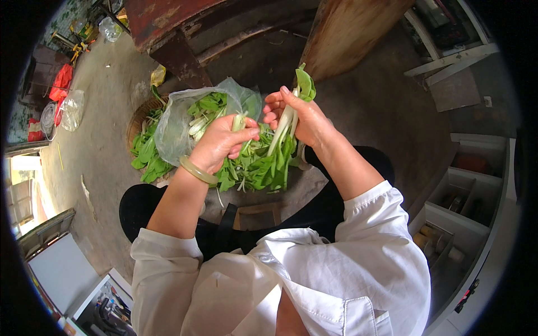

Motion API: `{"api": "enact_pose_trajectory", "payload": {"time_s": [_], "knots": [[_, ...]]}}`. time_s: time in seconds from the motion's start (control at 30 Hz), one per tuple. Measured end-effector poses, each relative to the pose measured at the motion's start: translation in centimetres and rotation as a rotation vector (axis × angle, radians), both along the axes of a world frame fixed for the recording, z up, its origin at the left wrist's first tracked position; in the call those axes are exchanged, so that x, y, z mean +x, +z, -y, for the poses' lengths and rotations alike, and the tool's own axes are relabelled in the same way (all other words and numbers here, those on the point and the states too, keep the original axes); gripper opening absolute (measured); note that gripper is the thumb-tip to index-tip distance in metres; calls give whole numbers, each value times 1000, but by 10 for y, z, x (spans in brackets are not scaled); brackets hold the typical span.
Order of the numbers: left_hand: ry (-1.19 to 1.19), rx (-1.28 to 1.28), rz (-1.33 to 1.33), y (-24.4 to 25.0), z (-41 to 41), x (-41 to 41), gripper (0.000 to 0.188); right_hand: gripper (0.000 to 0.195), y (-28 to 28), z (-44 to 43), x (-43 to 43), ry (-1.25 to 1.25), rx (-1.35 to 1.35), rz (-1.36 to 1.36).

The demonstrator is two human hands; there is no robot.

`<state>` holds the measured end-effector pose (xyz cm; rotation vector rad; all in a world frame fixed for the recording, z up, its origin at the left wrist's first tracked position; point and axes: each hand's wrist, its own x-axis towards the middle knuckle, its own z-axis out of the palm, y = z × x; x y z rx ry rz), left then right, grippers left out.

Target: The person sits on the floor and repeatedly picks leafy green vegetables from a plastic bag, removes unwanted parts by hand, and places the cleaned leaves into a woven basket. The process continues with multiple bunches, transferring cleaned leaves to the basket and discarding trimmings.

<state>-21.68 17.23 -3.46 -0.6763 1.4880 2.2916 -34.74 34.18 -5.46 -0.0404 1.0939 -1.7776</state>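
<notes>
My left hand point(222, 140), with a pale bangle point(198, 170) at the wrist, grips a pale green stem base point(239, 122) between thumb and fingers. Long white stalks of a leafy green vegetable point(284, 126) lie against my right hand point(300, 113), held by its thumb and palm, some leaves upward and others hanging down. Below both hands is a heap of loose leafy greens point(256, 172). A clear plastic bag point(170, 126) holding more greens stands open behind my left hand. It partly covers a wicker basket point(135, 119) with greens hanging over its side.
A worn red wooden table point(168, 21) and a leaning wooden board point(353, 38) stand beyond the greens. Near my knees is a small wooden frame point(257, 215). White drawers point(458, 201) line the right side; plastic bags point(72, 110) lie at the far left.
</notes>
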Motion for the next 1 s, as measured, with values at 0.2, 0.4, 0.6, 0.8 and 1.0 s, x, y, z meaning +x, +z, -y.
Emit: {"api": "enact_pose_trajectory", "payload": {"time_s": [0.2,0.4,0.6,0.8,1.0], "knots": [[-84,-1,9,5,-13,0,23,44,-2,6,6,16,-53,84],[-36,-57,7,-5,-23,-1,27,40,-12,12,19,-96,-39,75],[-35,-626,-160,-22,-43,1,53,31,-13,23,40,-198,5,33],[72,-453,-324,-27,-40,1,36,38,-10,22,38,-72,-15,-43],[54,75,-58,-8,-17,0,21,63,-9,22,23,25,-163,71]]}}
